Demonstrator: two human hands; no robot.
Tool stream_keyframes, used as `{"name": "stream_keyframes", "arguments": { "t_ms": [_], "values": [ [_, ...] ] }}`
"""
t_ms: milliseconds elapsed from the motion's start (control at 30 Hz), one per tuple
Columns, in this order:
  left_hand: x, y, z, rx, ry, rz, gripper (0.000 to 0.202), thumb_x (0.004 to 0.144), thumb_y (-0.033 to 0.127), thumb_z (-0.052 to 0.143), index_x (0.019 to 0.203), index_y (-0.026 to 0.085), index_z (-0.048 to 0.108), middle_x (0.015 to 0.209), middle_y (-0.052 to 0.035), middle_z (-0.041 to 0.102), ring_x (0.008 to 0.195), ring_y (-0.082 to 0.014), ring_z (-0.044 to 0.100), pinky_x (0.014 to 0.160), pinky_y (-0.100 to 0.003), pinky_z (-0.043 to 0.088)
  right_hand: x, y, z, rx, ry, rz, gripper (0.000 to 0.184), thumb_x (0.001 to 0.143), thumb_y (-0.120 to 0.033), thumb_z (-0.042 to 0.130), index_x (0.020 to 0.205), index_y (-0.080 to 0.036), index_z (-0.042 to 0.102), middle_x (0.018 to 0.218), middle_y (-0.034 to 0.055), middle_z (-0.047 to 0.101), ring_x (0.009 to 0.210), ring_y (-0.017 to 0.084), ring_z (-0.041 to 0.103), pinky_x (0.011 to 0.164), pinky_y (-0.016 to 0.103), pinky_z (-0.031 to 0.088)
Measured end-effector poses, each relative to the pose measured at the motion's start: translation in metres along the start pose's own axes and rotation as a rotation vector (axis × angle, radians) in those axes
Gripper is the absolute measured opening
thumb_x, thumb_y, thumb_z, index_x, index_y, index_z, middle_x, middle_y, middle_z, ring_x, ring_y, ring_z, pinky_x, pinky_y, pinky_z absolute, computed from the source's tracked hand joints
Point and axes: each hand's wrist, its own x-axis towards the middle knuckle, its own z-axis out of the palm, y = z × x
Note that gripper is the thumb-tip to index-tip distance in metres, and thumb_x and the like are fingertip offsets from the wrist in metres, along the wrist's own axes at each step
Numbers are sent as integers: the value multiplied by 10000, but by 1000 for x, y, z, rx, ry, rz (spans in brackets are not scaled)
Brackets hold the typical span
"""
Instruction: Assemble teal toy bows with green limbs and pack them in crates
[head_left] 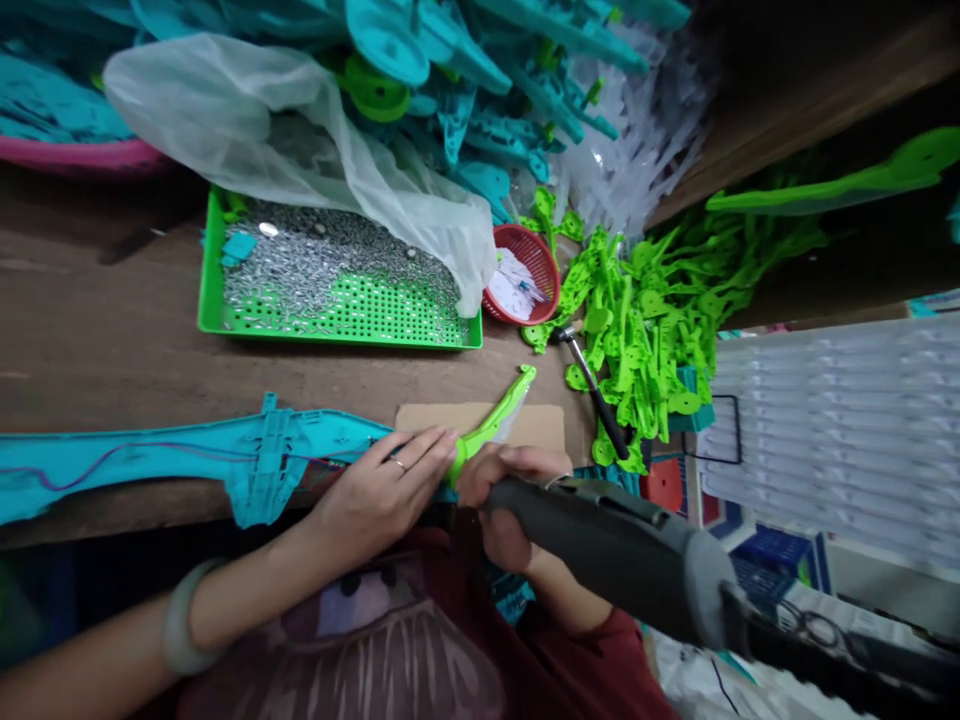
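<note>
My left hand lies over the end of a long teal plastic toy-shell half, its fingers stretched and their tips against a lime-green plastic piece. My left thumb is hidden. Closed around the lower end of a dark grey electric screwdriver is my right hand, right beside the green piece. The driver's tip is hidden behind my fingers. A thin purple wire runs along inside the teal shell. Beneath the green piece is a flat cardboard sheet.
Screws fill much of a green perforated tray, partly covered by a plastic bag. A red basket holds small white pieces. Right of it are a hammer and heaped green parts. Teal parts are piled behind.
</note>
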Motion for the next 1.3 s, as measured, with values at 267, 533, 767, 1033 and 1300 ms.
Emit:
{"name": "stream_keyframes", "arguments": {
  "t_ms": [267,533,767,1033,1300],
  "values": [
    [-7,0,-2,61,-11,38,363,1008,125,426,1314,30,596,1403,-159,624,1284,-277,582,998,-410,466,18,-8,-8,200,-306,-145,251,955,-445,561,1132,-282,632,519,-62,564,388,118,545,430,247,475],
    [7,-3,-19,-8,-119,-60,381,1009,291,527,1314,76,602,1389,-146,639,1279,-271,581,1026,-415,468,75,-11,-17,242,-363,-17,450,807,-655,663,1102,-318,622,480,-125,537,346,84,496,406,217,437],
    [-22,-74,-99,-61,-237,9,476,972,55,406,1378,238,576,1505,-110,535,1329,-275,537,1040,-443,469,37,-26,-26,-666,244,-566,284,851,-283,726,1113,-237,624,788,4,608,671,160,591,627,334,513],
    [-25,-107,-82,-67,-459,87,447,896,69,555,1296,245,645,1383,-119,611,1232,-279,595,1018,-436,496,-63,17,62,-1267,-457,-713,196,952,-203,570,1086,-111,680,886,105,720,788,209,621,664,358,491],
    [-34,-86,-91,-402,-343,-176,499,894,293,622,1370,178,527,1326,-129,649,1192,-281,619,1030,-448,485,33,-16,60,80,-135,468,194,926,-380,591,1030,-226,532,755,-27,639,526,100,529,472,223,429]
  ]
}}
